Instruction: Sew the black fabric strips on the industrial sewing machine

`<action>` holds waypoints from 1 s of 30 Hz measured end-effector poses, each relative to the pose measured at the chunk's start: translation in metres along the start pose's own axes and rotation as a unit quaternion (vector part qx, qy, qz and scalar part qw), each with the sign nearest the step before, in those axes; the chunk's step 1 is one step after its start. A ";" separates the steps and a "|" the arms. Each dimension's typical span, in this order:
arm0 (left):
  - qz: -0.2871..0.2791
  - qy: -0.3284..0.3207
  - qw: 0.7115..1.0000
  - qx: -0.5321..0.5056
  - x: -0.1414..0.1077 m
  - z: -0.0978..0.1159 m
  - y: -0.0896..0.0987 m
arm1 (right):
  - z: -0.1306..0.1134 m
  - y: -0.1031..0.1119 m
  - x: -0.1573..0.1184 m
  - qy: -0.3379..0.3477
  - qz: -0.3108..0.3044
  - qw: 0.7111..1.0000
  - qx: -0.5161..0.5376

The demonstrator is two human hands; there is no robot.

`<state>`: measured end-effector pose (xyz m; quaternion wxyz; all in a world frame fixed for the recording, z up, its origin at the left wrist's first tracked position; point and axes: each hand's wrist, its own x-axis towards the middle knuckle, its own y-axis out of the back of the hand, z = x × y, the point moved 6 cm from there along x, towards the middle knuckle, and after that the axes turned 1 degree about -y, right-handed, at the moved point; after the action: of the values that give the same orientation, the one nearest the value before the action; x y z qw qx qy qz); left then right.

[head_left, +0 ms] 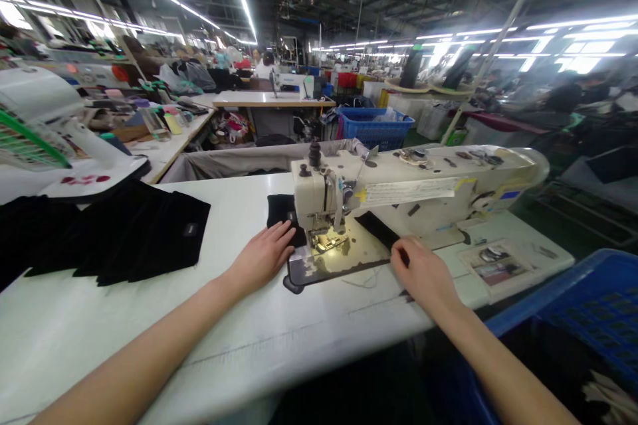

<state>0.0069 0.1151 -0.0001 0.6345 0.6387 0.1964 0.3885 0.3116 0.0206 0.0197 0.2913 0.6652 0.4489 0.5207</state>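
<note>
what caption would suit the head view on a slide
Left hand resting on black cloth, right hand holding a black strip, at a sewing machine.

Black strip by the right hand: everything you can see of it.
The black strip is narrow, matte and soft-looking, like fabric. It lies slanted on the bed of the sewing machine, to the right of the needle area in this view, its far end free. The right hand holds its near end, which the fingers partly hide. No label shows on it.
</note>
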 end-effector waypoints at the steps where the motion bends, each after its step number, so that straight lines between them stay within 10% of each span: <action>1: -0.001 0.011 1.000 0.012 -0.010 -0.009 0.002 | 0.006 0.009 0.002 -0.016 0.020 1.000 0.016; 7: 0.031 0.066 0.995 0.061 -0.069 -0.048 0.034 | 0.013 0.057 0.003 -0.092 0.030 0.988 0.118; 12: 0.034 0.088 0.982 -0.162 -0.063 0.018 0.056 | -0.027 0.061 -0.013 -0.106 -0.150 0.936 0.301; 16: -0.039 0.151 0.862 -0.483 -0.034 0.075 0.037 | -0.056 0.041 -0.037 -0.162 -0.304 0.831 0.438; 20: -0.113 0.262 0.710 -0.643 -0.025 0.085 0.018 | -0.063 0.019 -0.053 -0.228 -0.300 0.778 0.503; 23: -0.074 0.303 0.706 -0.637 -0.027 0.064 0.024 | -0.065 0.003 -0.064 -0.255 -0.288 0.762 0.521; 30: -0.224 0.287 0.696 -0.619 -0.043 0.057 0.013 | -0.064 -0.010 -0.075 -0.290 -0.268 0.737 0.549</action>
<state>0.0197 0.0442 0.0080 0.8675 -0.1041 0.2211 0.4331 0.2430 -0.0473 -0.0027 0.1186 0.6808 0.7103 -0.1338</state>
